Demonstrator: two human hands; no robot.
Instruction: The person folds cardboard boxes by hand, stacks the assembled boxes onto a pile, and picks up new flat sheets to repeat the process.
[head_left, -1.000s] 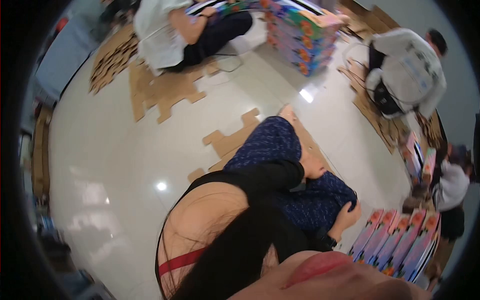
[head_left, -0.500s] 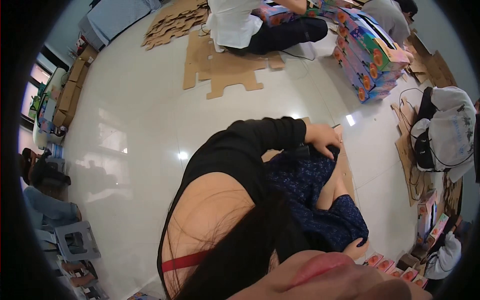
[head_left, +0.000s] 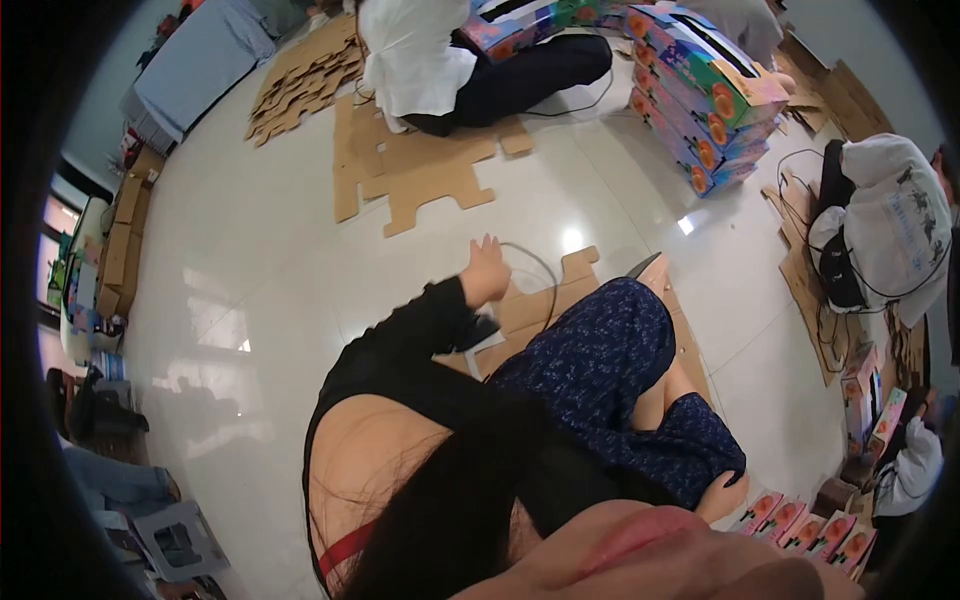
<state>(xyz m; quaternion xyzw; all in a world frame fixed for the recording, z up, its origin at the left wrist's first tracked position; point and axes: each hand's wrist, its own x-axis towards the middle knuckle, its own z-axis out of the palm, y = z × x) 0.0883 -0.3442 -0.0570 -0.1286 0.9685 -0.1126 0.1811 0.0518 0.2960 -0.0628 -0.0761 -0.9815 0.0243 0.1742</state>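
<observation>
My left hand (head_left: 485, 272) is stretched out over the floor with its fingers apart, and nothing shows in it. A thin dark cable (head_left: 548, 275) curves away beside it across a piece of cardboard (head_left: 530, 308). Below the wrist lies a small black and grey object (head_left: 478, 332), too unclear to name. My right hand (head_left: 722, 497) shows only in part, low at the right against the dark blue patterned cloth (head_left: 600, 350) over my legs. Its fingers are mostly hidden.
Cut cardboard (head_left: 430, 170) lies ahead beside a seated person in white (head_left: 415, 60). Colourful boxes (head_left: 705, 95) are stacked to the right of that person. A white bag (head_left: 890, 225) stands at the right, more boxes (head_left: 800, 525) lower right, a grey stool (head_left: 180, 540) lower left.
My left hand has left the cloth over my knee and moved left over the floor. The cable and small object now show. The view has shifted, and the knee on that side looks more raised.
</observation>
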